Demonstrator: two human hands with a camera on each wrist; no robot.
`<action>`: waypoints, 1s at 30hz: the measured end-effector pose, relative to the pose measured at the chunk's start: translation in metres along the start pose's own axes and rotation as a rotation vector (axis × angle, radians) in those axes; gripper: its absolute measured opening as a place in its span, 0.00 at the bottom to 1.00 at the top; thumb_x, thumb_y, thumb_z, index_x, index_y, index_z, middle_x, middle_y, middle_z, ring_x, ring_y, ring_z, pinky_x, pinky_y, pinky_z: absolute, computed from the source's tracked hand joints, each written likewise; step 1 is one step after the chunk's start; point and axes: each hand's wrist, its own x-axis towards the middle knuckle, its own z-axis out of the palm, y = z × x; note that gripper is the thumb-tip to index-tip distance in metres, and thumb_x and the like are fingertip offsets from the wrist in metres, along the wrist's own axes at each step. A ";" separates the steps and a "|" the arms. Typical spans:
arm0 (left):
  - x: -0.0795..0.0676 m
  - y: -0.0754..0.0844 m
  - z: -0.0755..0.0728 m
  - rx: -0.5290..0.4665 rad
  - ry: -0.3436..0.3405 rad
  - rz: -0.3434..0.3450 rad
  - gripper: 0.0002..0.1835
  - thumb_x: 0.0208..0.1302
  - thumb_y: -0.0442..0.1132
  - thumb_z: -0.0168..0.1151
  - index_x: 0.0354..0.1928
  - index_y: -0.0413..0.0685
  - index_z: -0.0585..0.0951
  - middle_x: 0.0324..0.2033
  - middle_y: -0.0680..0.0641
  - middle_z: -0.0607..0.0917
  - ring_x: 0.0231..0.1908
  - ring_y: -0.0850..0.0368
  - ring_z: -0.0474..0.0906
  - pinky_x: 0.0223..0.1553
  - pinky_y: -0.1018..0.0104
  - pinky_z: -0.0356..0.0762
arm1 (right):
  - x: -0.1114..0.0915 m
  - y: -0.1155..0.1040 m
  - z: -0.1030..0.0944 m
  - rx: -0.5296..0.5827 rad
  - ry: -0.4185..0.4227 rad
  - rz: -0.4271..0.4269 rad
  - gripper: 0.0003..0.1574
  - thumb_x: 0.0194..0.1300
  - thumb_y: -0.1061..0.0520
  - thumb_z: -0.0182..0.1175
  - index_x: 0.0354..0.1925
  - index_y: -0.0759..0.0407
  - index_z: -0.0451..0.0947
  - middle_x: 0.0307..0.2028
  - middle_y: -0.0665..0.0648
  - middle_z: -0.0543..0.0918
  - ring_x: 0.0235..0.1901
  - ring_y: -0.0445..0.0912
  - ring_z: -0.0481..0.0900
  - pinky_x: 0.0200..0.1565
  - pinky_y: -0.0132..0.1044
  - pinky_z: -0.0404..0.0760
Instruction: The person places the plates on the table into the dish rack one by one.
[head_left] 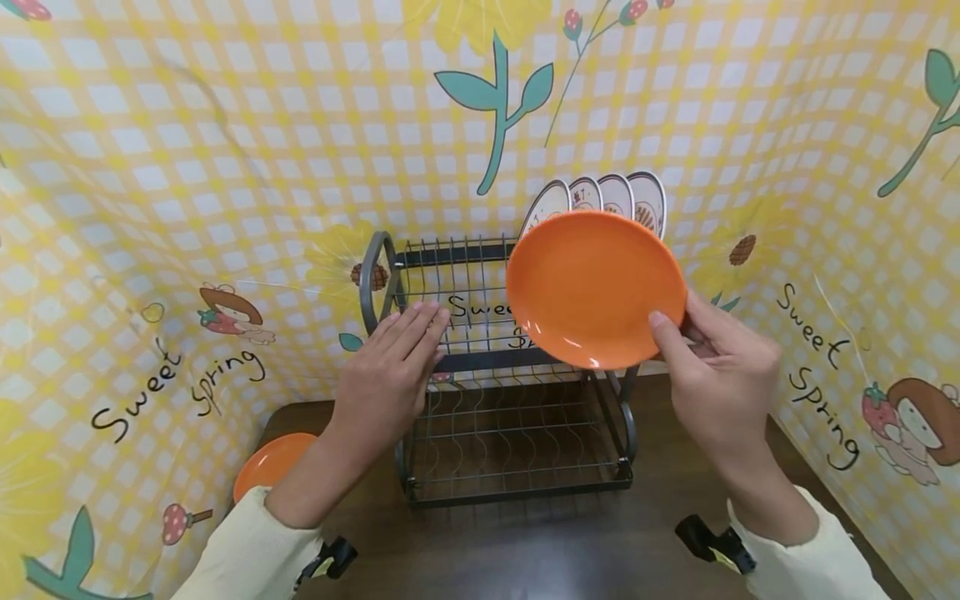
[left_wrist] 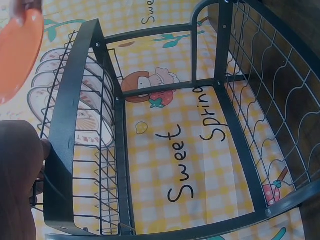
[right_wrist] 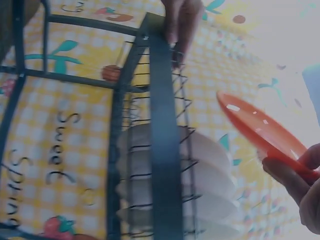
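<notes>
My right hand [head_left: 723,371] holds an orange plate [head_left: 592,283] by its right edge, thumb on the upper face and fingers underneath. The plate is raised in front of the upper tier of a dark two-tier dish rack [head_left: 487,361]. In the right wrist view the plate [right_wrist: 265,127] is apart from the rack. My left hand [head_left: 390,367] rests on the left part of the upper tier, its fingers straight and close together over the front bar. Several white patterned plates [head_left: 648,200] stand in a row at the upper tier's right, partly hidden behind the orange plate.
Another orange plate [head_left: 273,462] lies at the left on the dark brown table [head_left: 525,542], partly covered by my left forearm. The rack's lower tier [head_left: 517,442] has wavy wires. A yellow checked cloth [head_left: 300,125] hangs behind and at both sides.
</notes>
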 end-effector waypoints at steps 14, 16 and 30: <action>-0.001 0.000 0.002 -0.004 0.012 -0.006 0.26 0.71 0.38 0.63 0.69 0.41 0.76 0.65 0.38 0.81 0.65 0.43 0.79 0.68 0.47 0.76 | 0.045 -0.031 0.055 -0.377 -0.114 -0.100 0.17 0.68 0.68 0.55 0.51 0.70 0.84 0.25 0.65 0.85 0.23 0.53 0.79 0.26 0.26 0.70; -0.001 0.000 0.002 -0.006 0.012 -0.006 0.26 0.71 0.38 0.63 0.69 0.41 0.76 0.65 0.39 0.81 0.66 0.43 0.79 0.68 0.48 0.76 | 0.050 -0.034 0.063 -0.396 -0.119 -0.092 0.15 0.67 0.69 0.53 0.47 0.71 0.84 0.24 0.65 0.83 0.21 0.53 0.76 0.24 0.32 0.70; 0.000 -0.001 0.001 -0.016 0.013 -0.013 0.27 0.70 0.38 0.65 0.69 0.42 0.77 0.65 0.40 0.81 0.66 0.44 0.79 0.69 0.48 0.75 | 0.078 -0.042 0.108 -0.625 -0.335 0.137 0.17 0.68 0.67 0.52 0.48 0.78 0.80 0.34 0.73 0.86 0.34 0.65 0.86 0.35 0.52 0.88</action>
